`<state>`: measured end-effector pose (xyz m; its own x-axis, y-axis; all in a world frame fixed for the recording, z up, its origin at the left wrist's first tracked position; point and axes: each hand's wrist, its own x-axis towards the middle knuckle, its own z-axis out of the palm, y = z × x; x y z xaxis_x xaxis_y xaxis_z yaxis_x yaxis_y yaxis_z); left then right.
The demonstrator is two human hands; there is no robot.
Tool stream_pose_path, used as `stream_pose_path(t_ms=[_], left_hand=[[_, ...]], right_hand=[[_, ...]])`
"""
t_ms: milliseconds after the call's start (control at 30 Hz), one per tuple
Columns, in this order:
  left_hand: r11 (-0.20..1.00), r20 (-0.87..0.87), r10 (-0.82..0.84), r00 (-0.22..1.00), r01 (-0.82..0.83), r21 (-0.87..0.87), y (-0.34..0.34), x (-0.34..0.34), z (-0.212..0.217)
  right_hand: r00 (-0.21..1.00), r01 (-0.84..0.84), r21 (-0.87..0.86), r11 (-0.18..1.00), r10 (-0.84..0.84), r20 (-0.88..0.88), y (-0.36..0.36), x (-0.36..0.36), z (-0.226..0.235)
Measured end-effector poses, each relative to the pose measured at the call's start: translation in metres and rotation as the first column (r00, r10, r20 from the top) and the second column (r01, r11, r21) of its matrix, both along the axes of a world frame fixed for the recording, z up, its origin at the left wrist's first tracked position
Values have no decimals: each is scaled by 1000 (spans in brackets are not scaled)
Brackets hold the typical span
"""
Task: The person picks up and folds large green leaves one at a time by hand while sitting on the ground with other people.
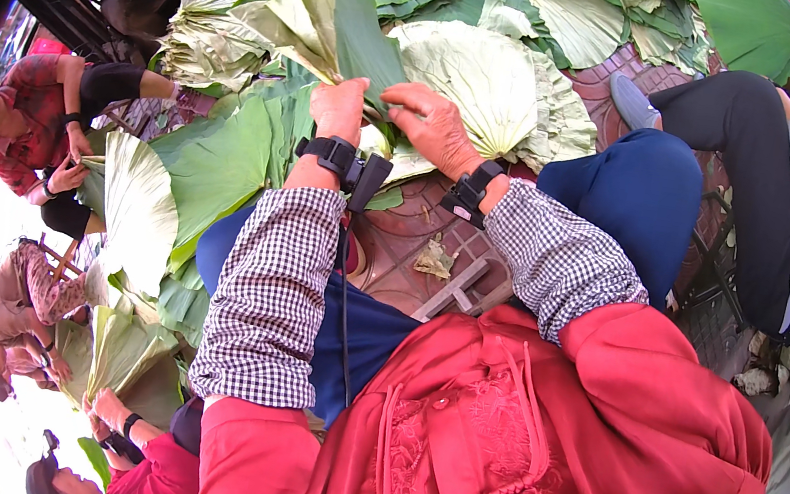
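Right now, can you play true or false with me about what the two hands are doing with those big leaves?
1. Both hands are on a big green leaf. True: the left hand and the right hand press on a folded leaf.
2. The hands are bare, with no straps. False: each wrist wears a black strap.
3. The sleeves are plain white. False: the sleeves are black-and-white checked.
4. More big leaves are piled beyond the hands. True: a heap of leaves lies there.
5. Nobody else is nearby. False: another person in a red checked shirt sits to the left, holding a leaf.
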<state>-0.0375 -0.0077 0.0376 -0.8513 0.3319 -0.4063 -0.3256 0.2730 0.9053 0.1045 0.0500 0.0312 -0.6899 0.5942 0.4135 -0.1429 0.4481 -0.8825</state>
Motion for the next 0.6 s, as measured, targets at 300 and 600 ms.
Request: stream_pose_path(t_ms=[300,600], left_hand=[[999,70,-36,997,34,19,11,16,15],[988,-48,-67,997,60,-143,0,-5,-2]], right_hand=[[461,877,-351,328,-368,807,114,105,-167],[780,547,-819,174,-461,424,96,78,-139]])
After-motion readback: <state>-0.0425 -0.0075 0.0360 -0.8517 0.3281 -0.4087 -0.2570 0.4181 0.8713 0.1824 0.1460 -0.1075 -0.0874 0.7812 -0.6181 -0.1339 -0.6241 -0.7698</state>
